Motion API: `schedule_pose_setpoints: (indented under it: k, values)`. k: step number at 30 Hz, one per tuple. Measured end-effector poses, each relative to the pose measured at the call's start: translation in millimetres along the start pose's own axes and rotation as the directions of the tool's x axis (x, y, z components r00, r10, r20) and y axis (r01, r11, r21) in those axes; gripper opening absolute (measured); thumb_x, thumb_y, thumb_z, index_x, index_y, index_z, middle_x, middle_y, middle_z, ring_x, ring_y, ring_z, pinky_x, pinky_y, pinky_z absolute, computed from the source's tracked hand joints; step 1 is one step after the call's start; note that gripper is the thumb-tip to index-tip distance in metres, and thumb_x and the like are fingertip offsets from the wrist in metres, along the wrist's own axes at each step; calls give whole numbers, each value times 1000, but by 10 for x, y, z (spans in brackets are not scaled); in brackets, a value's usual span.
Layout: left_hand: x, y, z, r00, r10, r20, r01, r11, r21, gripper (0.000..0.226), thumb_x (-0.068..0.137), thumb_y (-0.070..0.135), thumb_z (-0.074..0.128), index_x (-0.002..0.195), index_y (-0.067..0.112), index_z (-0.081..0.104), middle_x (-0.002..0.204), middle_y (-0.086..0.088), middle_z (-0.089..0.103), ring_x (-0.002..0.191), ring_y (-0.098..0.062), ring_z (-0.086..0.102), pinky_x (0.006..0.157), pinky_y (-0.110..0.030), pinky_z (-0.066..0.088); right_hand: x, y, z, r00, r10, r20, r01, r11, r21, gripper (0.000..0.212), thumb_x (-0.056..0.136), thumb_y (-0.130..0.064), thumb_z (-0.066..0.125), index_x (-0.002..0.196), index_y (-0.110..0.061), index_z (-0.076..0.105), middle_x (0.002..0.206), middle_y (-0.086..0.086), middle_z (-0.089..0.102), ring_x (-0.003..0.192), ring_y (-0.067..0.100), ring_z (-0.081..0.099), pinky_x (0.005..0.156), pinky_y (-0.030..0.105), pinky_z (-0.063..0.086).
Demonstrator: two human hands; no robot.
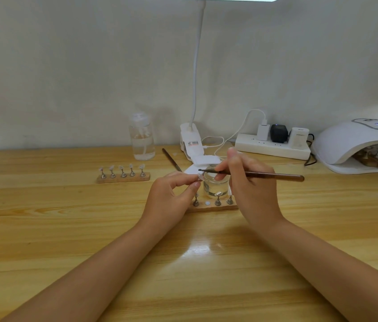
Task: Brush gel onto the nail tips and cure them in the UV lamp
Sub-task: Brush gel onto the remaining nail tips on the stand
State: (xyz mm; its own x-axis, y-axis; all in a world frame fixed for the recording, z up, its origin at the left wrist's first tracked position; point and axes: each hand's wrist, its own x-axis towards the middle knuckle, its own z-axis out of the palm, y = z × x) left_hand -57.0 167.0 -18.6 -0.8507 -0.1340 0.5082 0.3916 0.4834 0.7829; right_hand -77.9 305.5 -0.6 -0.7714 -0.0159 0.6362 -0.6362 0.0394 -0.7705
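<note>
Clear nail tip (200, 176) is sitting pinched in my left hand (171, 196); my right hand (248, 182) is gripping the brown brush (264, 175).

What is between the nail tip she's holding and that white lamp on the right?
The right hand with its brush and the glass jar sit just right of the nail tip pinched in the left hand. Beyond them the table lies bare up to the UV lamp, whose opening already holds something.
</note>
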Motion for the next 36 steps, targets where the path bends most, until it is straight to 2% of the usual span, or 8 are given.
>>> schedule_pose_setpoints:
  k: [7,13,17,23,28,32,36]
  values:
    - [-4,2,-3,1000,-17,-15,17,1000,2,19,82,6,64,86,25,69,81,15,64,87,2,59,78,-3,41,-14,17,-30,999,19,-38,-17,999,40,46,95,-19,45,54,-11,63,41,-7,54,40,1,50,48,8,36]
    - [2,14,-5,1000,-25,-11,25,999,22,15,82,8,65,91,19,71,82,13,65,87,-1,59,80,-7,42,0,17,-16,999,-25,-21,26,999,31,40,95,-21,45,60,-18,64,47,-8,56,42,-1,49,49,9,36]
    - [-5,20,-5,1000,-22,-6,22,1000,14,15,82,6,64,91,17,71,80,10,65,84,-2,60,80,-11,43,-8,8,-3,1000,-14,23,15,1000,-4,36,92,-33,46,65,-18,66,53,-7,60,45,-1,52,51,8,37]
    - [1,13,1,1000,-19,-15,19,999,32,14,81,7,65,89,17,71,81,12,65,86,0,59,78,-4,41,-17,39,-27,1000,-1,-24,2,1000,30,46,96,-22,45,54,-13,63,42,-9,55,39,-1,48,47,6,34]
    - [2,1,3,1000,-15,-11,15,999,37,13,81,7,65,89,16,72,78,11,64,82,1,58,75,-2,39,-5,31,-10,1000,-21,-21,21,999,34,42,95,-26,45,59,-16,64,47,-7,57,42,0,50,49,7,35]
    - [3,-2,3,1000,2,-14,-2,999,36,16,81,5,65,86,19,71,76,11,64,81,-1,58,75,-4,40,-19,9,15,1000,13,6,-13,1000,4,40,84,-43,43,64,-18,67,53,-4,61,43,-2,51,50,8,36]
    - [-1,-4,11,1000,-9,-9,9,1000,27,14,81,5,65,88,16,72,80,8,65,84,-2,59,77,-4,40,-24,20,-11,1000,15,-13,-15,999,42,45,89,-36,45,57,-12,65,43,-8,56,40,0,49,49,7,36]
